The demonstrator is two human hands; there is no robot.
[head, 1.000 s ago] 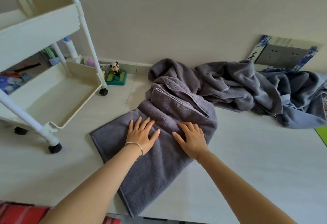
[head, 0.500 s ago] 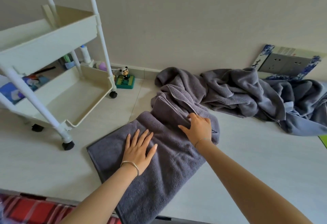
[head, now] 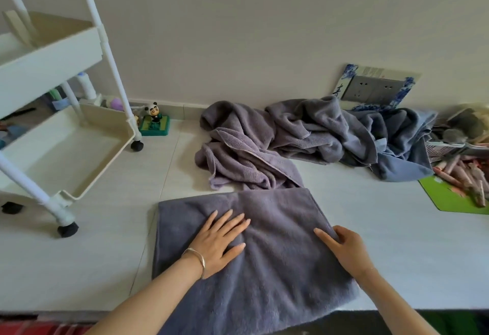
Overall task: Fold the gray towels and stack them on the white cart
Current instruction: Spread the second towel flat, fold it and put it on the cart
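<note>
The pale floor (head: 383, 228) has open room right of the flat towel and between that towel and the cart. The white cart (head: 50, 69) stands at the left, cut off by the picture's left and top edges, and the part of its lower tray that shows holds no towels. A pile of gray towels (head: 304, 133) lies crumpled along the wall, and how many are in it cannot be made out. Its near end touches the far edge of the flat gray towel (head: 277, 268), whose near end is hidden by the arms and the picture's bottom edge.

The left hand (head: 219, 239) lies flat on this towel with its fingers spread. The right hand (head: 346, 250) sits at the towel's right edge with its thumb straight and its fingers bent. Whether they grip the edge cannot be told.

A green mat (head: 444, 197) at the far right is cut off. A small panda toy (head: 153, 114) stands beside the cart's wheel.
</note>
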